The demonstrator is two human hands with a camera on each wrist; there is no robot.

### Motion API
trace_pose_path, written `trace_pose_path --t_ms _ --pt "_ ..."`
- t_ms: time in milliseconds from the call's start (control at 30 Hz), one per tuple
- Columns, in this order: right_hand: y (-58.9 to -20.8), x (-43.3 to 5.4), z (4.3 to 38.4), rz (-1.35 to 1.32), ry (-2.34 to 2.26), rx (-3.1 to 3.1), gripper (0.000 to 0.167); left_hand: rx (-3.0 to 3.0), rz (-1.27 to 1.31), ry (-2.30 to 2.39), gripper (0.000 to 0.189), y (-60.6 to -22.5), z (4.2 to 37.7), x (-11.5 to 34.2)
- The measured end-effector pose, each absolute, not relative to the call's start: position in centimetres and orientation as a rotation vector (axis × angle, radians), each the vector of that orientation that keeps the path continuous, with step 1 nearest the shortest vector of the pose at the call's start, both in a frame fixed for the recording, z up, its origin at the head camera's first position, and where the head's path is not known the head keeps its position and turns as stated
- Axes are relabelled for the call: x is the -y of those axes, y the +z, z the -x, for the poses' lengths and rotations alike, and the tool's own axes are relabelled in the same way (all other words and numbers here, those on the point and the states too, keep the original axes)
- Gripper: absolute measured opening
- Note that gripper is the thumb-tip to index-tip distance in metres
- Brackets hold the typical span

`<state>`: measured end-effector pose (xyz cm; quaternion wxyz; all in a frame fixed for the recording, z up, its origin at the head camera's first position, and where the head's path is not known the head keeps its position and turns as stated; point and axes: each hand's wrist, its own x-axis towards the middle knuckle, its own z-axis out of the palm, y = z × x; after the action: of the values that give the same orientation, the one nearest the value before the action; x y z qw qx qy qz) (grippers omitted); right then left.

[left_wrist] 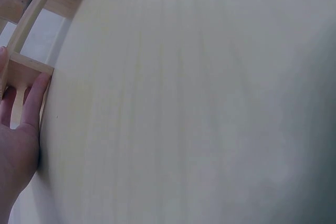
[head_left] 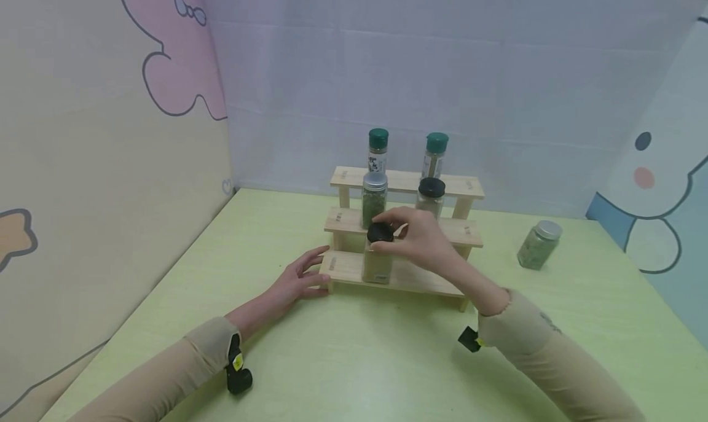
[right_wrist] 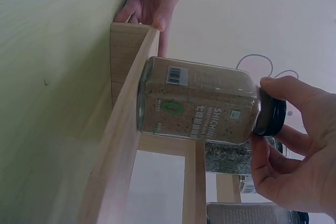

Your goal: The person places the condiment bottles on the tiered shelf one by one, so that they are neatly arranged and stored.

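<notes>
My right hand (head_left: 417,239) pinches the black lid of a square glass spice jar (right_wrist: 197,103) filled with brown seasoning. The jar stands at the left part of the lowest step of a three-step wooden rack (head_left: 420,277), its base right at the board. With fingers spread, my left hand (head_left: 293,281) touches the left end of that lowest step; the left wrist view shows its fingers against the wooden end piece (left_wrist: 31,64). On the middle step are a silver-lidded jar of green herbs (head_left: 374,204) and a black-lidded jar (head_left: 431,191), partly hidden behind my right hand.
Two green-capped spice bottles, a left one (head_left: 378,148) and a right one (head_left: 436,155), stand on the top step. A silver-lidded herb jar (head_left: 539,245) stands on the yellow-green table (head_left: 354,360) to the rack's right. A pale curtain (head_left: 442,72) hangs behind.
</notes>
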<state>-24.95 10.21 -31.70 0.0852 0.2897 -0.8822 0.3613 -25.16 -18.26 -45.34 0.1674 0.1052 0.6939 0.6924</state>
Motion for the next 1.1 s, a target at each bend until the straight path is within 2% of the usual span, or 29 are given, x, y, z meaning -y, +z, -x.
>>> trace_pose_path --t_ms 500,1100 --pt "-34.1 -9.2 26.2 -0.879 1.231 2.479 0.046 -1.987 -0.298 1.966 0.066 -45.1 25.0 18.4" --pt "-34.1 -9.0 26.1 -0.836 1.213 2.486 0.045 -1.990 -0.299 1.959 0.065 -45.2 25.2 18.2"
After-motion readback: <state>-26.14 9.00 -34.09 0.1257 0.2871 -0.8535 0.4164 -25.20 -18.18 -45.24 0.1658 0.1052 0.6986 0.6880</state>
